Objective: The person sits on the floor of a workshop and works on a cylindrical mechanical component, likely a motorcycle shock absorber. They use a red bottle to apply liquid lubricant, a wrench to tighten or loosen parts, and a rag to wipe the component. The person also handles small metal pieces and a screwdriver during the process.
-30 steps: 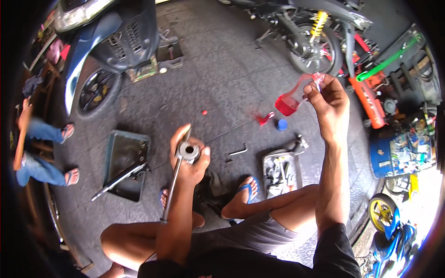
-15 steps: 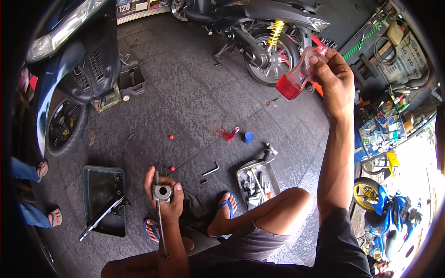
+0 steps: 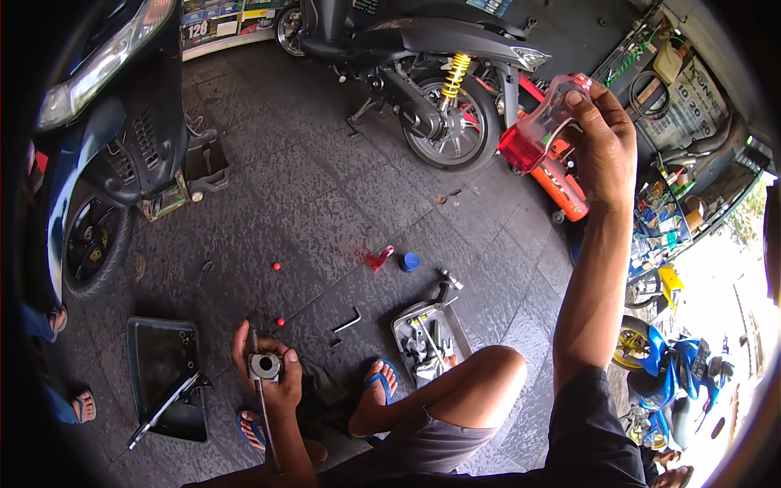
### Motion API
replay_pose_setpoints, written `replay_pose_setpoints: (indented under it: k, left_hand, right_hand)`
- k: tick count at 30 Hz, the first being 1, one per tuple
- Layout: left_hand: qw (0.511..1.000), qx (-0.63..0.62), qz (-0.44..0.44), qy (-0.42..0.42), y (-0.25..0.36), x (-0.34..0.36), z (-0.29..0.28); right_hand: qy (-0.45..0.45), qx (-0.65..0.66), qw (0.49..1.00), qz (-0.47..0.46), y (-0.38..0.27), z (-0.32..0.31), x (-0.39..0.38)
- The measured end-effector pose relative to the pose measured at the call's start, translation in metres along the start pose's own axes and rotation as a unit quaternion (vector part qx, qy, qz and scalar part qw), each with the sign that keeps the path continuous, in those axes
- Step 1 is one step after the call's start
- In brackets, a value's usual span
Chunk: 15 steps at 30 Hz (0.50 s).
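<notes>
Okay, right hand [image 3: 604,145], upper right, pinches clear plastic red-liquid bottle [image 3: 533,132]; left hand [image 3: 281,394] grips round grey metal part [image 3: 266,378]. Holding-up step, seemingly; next needs steadiness.

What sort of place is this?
Most likely a motorbike repair workshop: a black scooter stands ahead, a blue motorbike is off to the right, and a metal tray holds hand tools.

Clear pink on the bottle [image 3: 543,122], deepening to vivid red at its base; steel-grey on the metal part [image 3: 276,372]. Plain blue on the cap [image 3: 410,262] and sandals [image 3: 380,378], red on the small balls [image 3: 277,266], yellow on the spring [image 3: 456,76]. Dark grey with paler mottling on the floor [image 3: 325,203].
</notes>
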<state>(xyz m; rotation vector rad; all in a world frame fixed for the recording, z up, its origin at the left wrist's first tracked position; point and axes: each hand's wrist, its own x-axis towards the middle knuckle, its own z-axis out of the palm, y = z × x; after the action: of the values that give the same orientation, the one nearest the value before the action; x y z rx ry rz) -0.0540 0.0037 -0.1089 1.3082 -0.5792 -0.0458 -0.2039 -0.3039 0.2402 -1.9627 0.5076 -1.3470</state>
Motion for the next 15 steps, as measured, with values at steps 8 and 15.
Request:
replay_pose_setpoints:
  k: [8,15]
  left_hand:
    - [1.0,0.02,0.008,-0.001,-0.001,0.0,0.001]
    - [1.0,0.029,-0.006,0.001,0.001,-0.002,0.0]
  right_hand:
    - [-0.017,-0.063,0.997,-0.04,-0.014,-0.001,0.006]
    - [-0.016,-0.082,0.995,-0.06,-0.016,0.007,0.008]
